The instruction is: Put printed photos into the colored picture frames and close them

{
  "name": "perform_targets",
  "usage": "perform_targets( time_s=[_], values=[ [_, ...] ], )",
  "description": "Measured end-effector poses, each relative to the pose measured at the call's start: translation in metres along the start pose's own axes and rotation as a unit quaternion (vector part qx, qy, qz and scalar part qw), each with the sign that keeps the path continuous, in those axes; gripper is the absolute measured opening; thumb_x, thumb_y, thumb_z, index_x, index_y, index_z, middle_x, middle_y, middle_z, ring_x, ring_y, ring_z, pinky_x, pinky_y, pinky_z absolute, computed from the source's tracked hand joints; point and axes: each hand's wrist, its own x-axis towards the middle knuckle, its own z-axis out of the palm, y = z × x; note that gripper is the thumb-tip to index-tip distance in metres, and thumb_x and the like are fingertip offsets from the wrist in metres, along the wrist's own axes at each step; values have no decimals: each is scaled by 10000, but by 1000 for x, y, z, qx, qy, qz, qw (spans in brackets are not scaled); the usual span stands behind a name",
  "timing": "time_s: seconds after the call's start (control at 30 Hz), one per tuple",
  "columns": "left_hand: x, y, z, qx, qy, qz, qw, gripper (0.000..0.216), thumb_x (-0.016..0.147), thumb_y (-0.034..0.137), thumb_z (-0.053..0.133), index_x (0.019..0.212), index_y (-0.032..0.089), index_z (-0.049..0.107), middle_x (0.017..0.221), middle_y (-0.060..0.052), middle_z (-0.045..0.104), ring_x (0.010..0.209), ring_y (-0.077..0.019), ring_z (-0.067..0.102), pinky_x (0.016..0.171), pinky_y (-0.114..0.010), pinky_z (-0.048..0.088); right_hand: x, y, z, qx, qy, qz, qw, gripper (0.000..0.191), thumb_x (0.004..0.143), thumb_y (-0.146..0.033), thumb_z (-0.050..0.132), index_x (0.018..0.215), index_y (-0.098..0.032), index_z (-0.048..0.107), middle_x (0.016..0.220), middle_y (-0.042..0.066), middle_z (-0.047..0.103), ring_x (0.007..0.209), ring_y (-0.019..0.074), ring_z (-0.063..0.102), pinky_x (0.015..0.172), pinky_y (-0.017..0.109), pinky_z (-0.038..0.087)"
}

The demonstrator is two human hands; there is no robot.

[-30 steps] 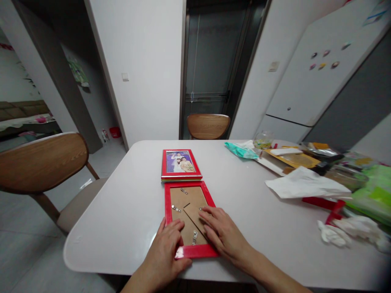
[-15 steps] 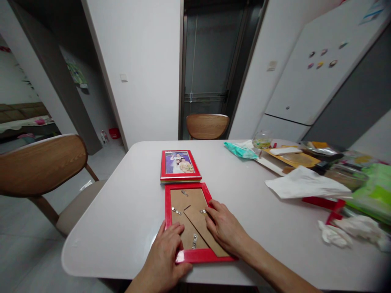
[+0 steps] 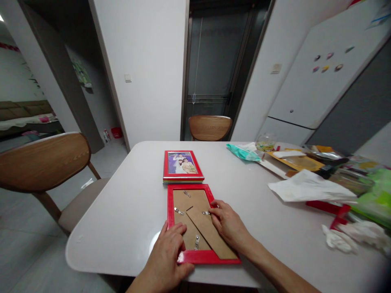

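Note:
A red picture frame (image 3: 210,257) lies face down near the front edge of the table, showing its brown backing board (image 3: 195,199). A slanted cardboard stand leg (image 3: 207,234) is on the board, and small metal clips (image 3: 179,211) sit along its sides. My left hand (image 3: 168,254) grips the frame's lower left corner, fingers over the top and thumb at the front edge. At the right side, my right hand (image 3: 232,228) has its fingers bent on the frame's edge, the fingertips beside the right metal clip (image 3: 205,213).
Just beyond lies a stack of frames, the top red frame (image 3: 183,177) holding a photo. To the right are a white paper sheet (image 3: 308,187), a teal packet (image 3: 242,153), crumpled tissues (image 3: 339,239) and a green bag (image 3: 377,195). Wooden chairs stand left (image 3: 45,162) and behind (image 3: 210,127).
The whole view has shifted slightly, so things appear a little further right. My right hand's fingers have moved slightly at the right clip; my left hand keeps its place on the picture frame.

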Motion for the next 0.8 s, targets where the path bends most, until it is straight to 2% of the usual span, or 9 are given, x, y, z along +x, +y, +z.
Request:
perform_targets(
  time_s=[0.37,0.57,0.7,0.8],
  values=[
    [0,2,-2,10,-7,-4,1000,245,528,173,656,722,187,507,1191,-98,507,1127,-240,420,1005,-485,190,0,0,-1,10,0,25,1000,240,732,-138,424,782,-164,657,979,83,542,904,182,490,808,288,395],
    [1,4,-5,1,-9,-14,1000,248,509,175,674,695,187,511,1186,-95,514,1119,-242,430,1003,-479,196,-1,3,0,49,19,46,998,232,709,-146,426,749,-175,652,993,72,523,909,171,496,818,292,391],
    [0,2,-4,-6,-5,-10,1000,251,505,173,673,695,192,511,1177,-83,522,1112,-235,437,1002,-474,198,-1,10,-5,101,15,50,994,275,717,-150,401,846,-184,642,1021,67,530,949,170,497,849,304,384],
    [-1,-1,-1,-9,6,-3,1000,265,503,163,672,708,196,506,1178,-69,521,1117,-218,430,1013,-457,183,0,14,-10,112,3,44,993,260,735,-174,397,810,-198,645,987,55,545,914,166,515,826,305,397]
  ],
)
